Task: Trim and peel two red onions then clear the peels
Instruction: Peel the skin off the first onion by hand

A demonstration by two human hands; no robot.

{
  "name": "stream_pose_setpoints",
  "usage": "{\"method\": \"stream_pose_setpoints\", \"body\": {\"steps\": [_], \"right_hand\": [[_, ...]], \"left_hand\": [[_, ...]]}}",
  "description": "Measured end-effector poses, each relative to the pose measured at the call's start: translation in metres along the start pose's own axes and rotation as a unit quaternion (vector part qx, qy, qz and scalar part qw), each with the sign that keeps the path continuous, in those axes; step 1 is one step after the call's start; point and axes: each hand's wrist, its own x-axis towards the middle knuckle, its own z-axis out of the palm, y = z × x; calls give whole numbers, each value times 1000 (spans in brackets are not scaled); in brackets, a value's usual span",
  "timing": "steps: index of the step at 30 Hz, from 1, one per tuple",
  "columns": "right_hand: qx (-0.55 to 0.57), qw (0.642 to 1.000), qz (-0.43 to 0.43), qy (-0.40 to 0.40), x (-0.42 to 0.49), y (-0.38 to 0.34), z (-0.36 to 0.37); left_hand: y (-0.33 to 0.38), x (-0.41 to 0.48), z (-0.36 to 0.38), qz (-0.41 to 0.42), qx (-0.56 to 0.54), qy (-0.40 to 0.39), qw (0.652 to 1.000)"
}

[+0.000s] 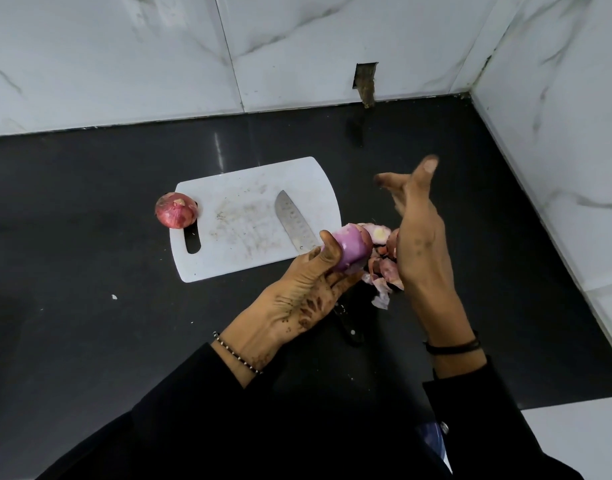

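Now, counter: black, fills the middle of the frame beneath everything.
Cutting board: white and scuffed, centre left, carrying only the knife.
Right hand: centre right, raised over the peels, fingers straight and spread, holding nothing.
Left hand: just below centre, fingers curled round the peeled onion.
Knife: blade flat on the board's right side, handle running under the left hand.
Peeled onion: centre, held off the counter, pale purple, looks nearly finished.
Second onion: board's left edge, dry skin on, peeling left to do.
Peels: heaped on the counter right of the board, not yet cleared.
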Motion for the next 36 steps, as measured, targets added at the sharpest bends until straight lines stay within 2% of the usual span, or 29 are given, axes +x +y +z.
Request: {"method": "stream_pose_setpoints", "body": {"steps": [3, 8, 12, 14, 18, 25, 28, 30, 33, 36], "right_hand": [[-44, 998, -22, -30, -11, -5, 7], [-92, 992, -23, -81, -14, -5, 15], [-122, 985, 36, -119, 1, 9, 13], [-120, 986, 62, -95, 2, 12, 10], [-92, 993, 61, -35, 2, 7, -4], [-112, 993, -20, -30, -13, 4, 7], [-114, 993, -19, -25, -13, 11, 14], [-133, 991, -11, -8, -6, 16, 15], [-171, 983, -45, 44, 4, 19, 6], [-132, 987, -64, 59, 6, 17, -6]], "left_hand": [[0, -5, 3, 6, -52, -15, 999], [3, -11, 1, 38, 13, -29, 999], [12, -17, -5, 44, 93, -18, 995], [15, -19, -6, 43, 99, -25, 994], [18, -22, -3, 42, 85, -50, 994], [12, -23, 1, 63, 83, -51, 993], [12, -24, -2, 73, 106, -49, 990], [14, -27, -8, 69, 121, -51, 989], [14, -30, -12, 52, 122, -75, 988], [14, -30, -12, 36, 84, -101, 991]]}}
